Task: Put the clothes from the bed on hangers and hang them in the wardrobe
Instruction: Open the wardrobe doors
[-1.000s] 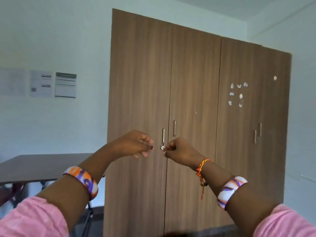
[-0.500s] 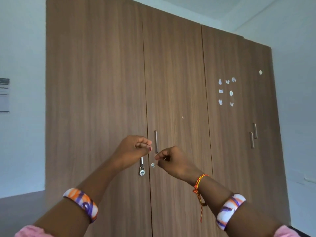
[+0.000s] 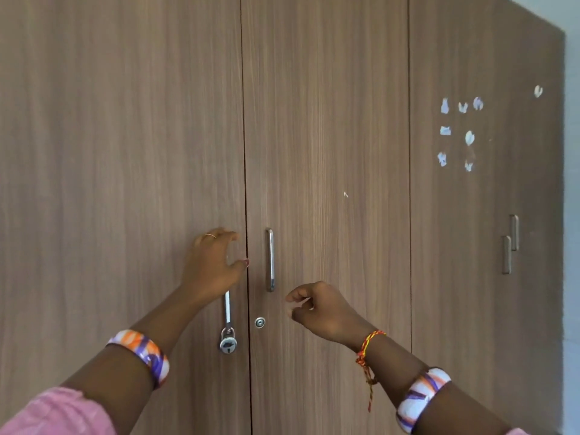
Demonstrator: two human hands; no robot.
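The wardrobe [image 3: 326, 152] fills my view, brown wood-grain doors all closed; the seam between the two nearest doors runs straight down the middle; a steel bar handle [image 3: 270, 260] stands upright just right of that seam, a round keyhole [image 3: 260, 322] below it; left of the seam a second handle [image 3: 227, 306] shows only its lower end, with a small padlock [image 3: 228, 341] hanging from it; my left hand [image 3: 213, 265] is up over that handle's upper part, fingers curved around it, though I cannot tell whether the grip has truly closed; my right hand [image 3: 320, 309] hangs right of the keyhole, fingers loosely curled, grasping nothing; further right, another pair of handles [image 3: 510, 244] and white sticker scraps [image 3: 458, 133] on the door; pale wall [image 3: 572, 183] at the far right edge.
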